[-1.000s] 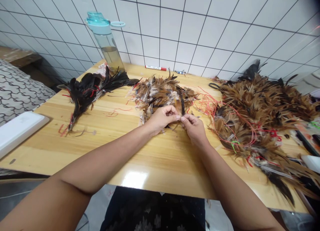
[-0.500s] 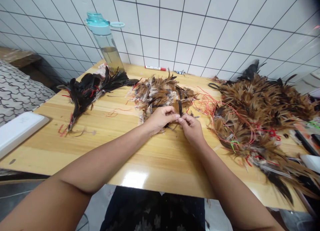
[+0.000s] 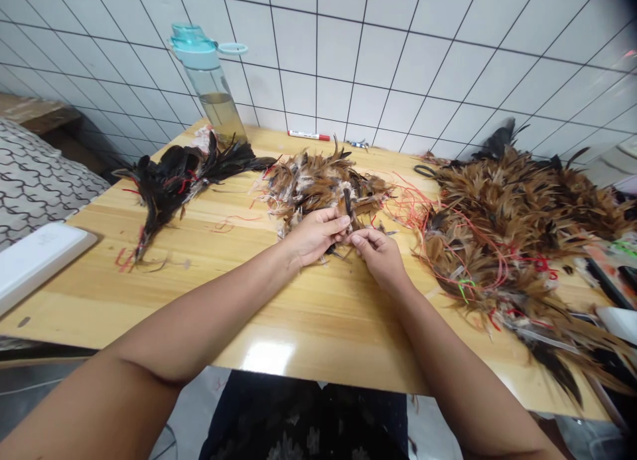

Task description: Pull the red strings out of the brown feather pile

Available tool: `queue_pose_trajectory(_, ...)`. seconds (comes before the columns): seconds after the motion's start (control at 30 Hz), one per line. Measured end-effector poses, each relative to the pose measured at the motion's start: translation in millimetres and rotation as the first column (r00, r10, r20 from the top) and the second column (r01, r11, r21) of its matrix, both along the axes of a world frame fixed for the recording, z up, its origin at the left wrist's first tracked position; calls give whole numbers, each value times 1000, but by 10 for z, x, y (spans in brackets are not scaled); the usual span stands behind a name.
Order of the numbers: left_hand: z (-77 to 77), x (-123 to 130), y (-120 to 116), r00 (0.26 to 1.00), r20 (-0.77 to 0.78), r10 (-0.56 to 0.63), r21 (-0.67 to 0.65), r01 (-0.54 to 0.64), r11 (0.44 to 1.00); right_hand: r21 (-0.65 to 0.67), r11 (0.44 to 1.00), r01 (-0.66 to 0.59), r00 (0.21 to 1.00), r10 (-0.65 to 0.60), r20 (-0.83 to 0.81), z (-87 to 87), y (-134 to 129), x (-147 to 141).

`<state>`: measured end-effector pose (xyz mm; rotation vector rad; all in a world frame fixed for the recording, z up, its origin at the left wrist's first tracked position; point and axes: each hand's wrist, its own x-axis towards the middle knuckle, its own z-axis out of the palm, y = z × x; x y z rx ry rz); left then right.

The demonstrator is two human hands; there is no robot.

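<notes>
A dark feather (image 3: 347, 201) stands up between the thumb and fingers of my left hand (image 3: 318, 235), which is closed on it. Just to the right, my right hand (image 3: 379, 253) is pinched shut close to the feather's lower end; what its fingertips hold is too small to make out. Both hands are at the near edge of a pile of brown and pale feathers (image 3: 308, 184) in the middle of the wooden table (image 3: 298, 314). Loose dark bits lie under my left hand.
Black feather bundles (image 3: 172, 181) with red ties lie at the left, near a water bottle (image 3: 219, 108). A large brown feather heap (image 3: 512, 208) and tangled red string (image 3: 413, 204) are at the right. A red marker (image 3: 308, 135) lies by the tiled wall. A white box (image 3: 42, 261) sits far left.
My hands have come slightly apart; the left has shifted a little left and up. The dark feather has moved left with it and now tilts differently.
</notes>
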<state>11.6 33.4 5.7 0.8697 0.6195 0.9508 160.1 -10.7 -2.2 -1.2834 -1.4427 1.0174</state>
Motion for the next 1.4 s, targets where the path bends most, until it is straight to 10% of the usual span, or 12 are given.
queue_pose_trajectory(0.63, 4, 4, -17, 999, -41, -7, 49, 9, 999, 11, 999, -44, 999, 43, 15, 33, 3, 25)
queue_pose_trajectory(0.9, 58, -24, -52, 897, -433, 91, 328, 63, 943, 29, 996, -82, 995, 80, 51, 57, 42, 106)
queue_pose_trajectory(1.2, 18, 0, -53, 940, -340, 36, 306, 75, 949, 20, 999, -35, 998, 36, -60, -5, 65, 113)
queue_pose_trajectory(1.4, 40, -14, -95, 766, -538, 352, 668, 133, 732, -14, 966, 257, 942, -253, -220, 66, 148, 320)
